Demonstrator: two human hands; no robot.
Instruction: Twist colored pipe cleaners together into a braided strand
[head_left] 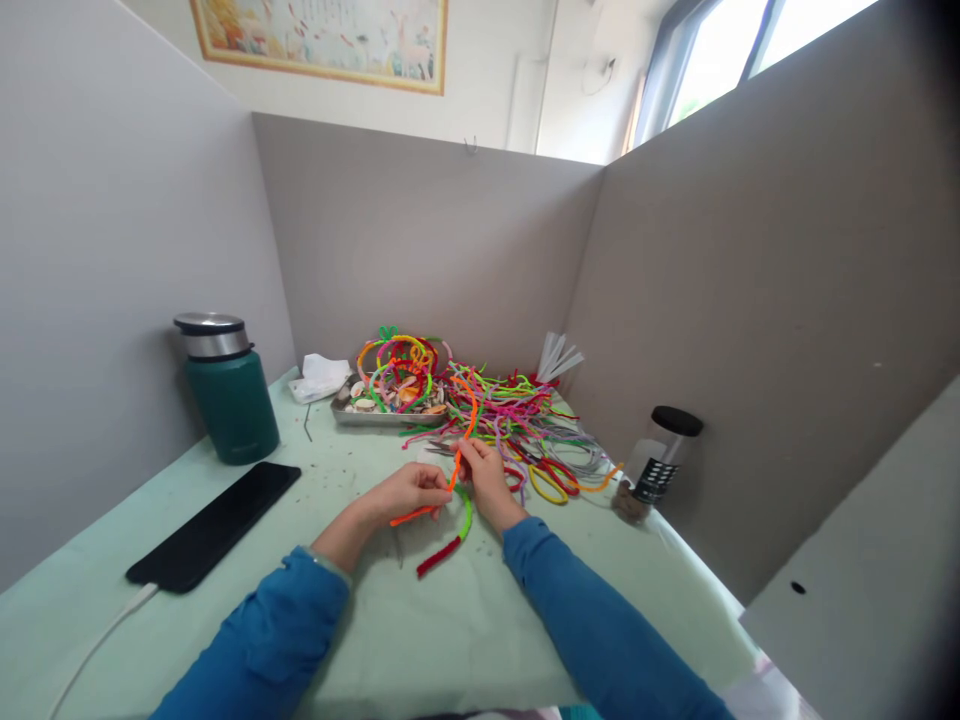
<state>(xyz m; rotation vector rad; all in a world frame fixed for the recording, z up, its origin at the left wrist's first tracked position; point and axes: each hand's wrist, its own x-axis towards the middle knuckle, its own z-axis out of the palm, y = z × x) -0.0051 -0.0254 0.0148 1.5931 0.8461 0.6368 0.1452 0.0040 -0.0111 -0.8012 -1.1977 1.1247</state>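
Over the middle of the table, my left hand (411, 490) pinches an orange pipe cleaner (472, 405), whose lower end sticks out below the fingers. My right hand (484, 470) grips the same orange strand a little higher, its upper part curving up past the fingertips. Below the hands hangs a curved green and dark red pipe-cleaner piece (466, 520); where it joins the orange one is hidden by the fingers. Just beyond my right hand lie scissors (551, 480) with red and yellow handles, partly covered by my hand and loose strands.
A metal tray (390, 418) holds shells and coiled pipe-cleaner shapes. Beside it spreads a pile of colourful pipe cleaners (517, 400). A green flask (231, 400) and a charging black phone (214, 525) stand left; a clear jar (656, 470) leans right. Grey partitions (420, 230) enclose the table.
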